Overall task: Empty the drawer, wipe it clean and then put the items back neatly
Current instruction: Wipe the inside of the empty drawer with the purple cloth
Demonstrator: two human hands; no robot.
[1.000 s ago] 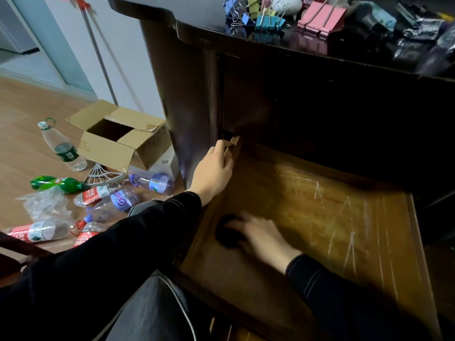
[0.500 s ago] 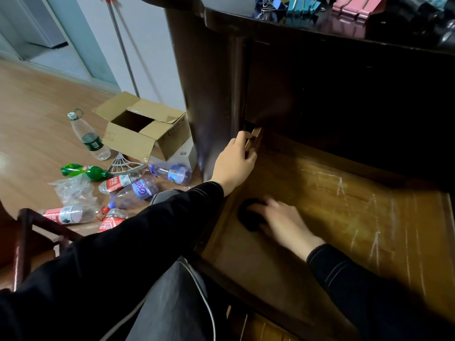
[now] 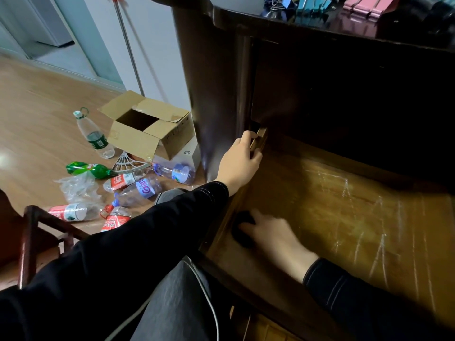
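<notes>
Two hands engaged: left hand [image 3: 242,156] curled over drawer [image 3: 344,217] side wall, centre frame; right hand [image 3: 275,239] pressed flat on dark cloth [image 3: 242,230], lower centre. Risk: cloth lost from under flat hand; extended drawer tipped by pressure.

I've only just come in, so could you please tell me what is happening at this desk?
A person is wiping out the pulled-out drawer. The right hand presses a dark cloth onto the drawer's floor close to its left wall, while the left hand grips the top of that wall where it meets the desk. Nothing else shows in the drawer. Coloured binder clips sit on the desk top above, so emptying looks done and putting back is not yet begun.
</notes>
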